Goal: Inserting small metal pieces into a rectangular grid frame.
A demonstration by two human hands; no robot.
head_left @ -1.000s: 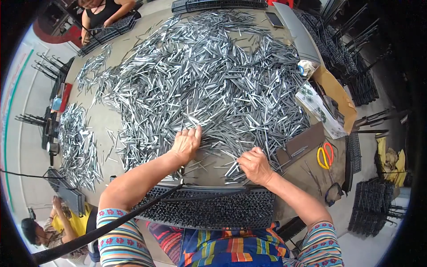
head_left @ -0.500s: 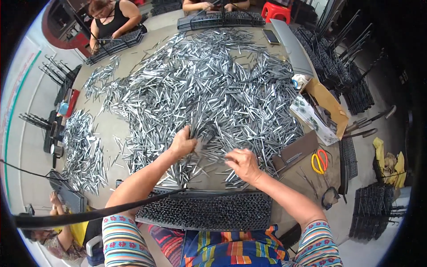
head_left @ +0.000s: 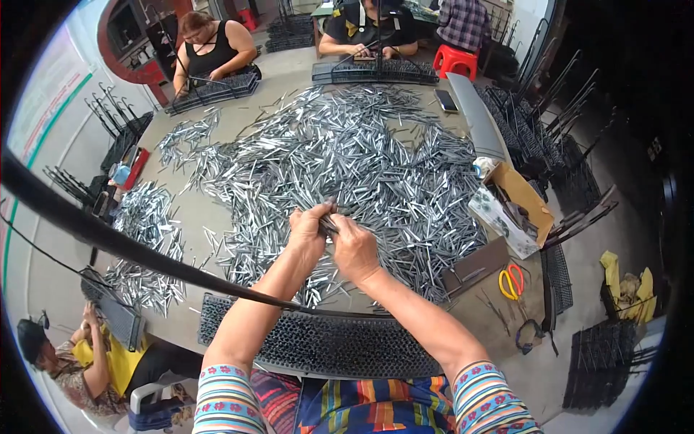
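Observation:
My left hand [head_left: 309, 233] and my right hand [head_left: 356, 249] meet over the near part of a wide heap of thin grey metal strips [head_left: 340, 152]. Both are closed, fingertips together, on a small bunch of strips [head_left: 327, 223]. The fingers hide most of that bunch. Below my wrists, along the near table edge, lies a long black rack [head_left: 325, 343] with a dense grid of holes. From the upper left, a black rod [head_left: 152, 253] slants across my left forearm to the rack.
Right of the heap are a brown board [head_left: 476, 267], red-and-yellow-handled scissors [head_left: 511, 282] and an open cardboard box [head_left: 531, 206]. A phone [head_left: 446, 101] lies at the far right. Co-workers sit at the far side and lower left. A smaller strip pile [head_left: 148, 246] lies left.
My right hand has moved left from the near right of the heap and joined my left hand at the bunch. The view has shifted, showing more of the far side.

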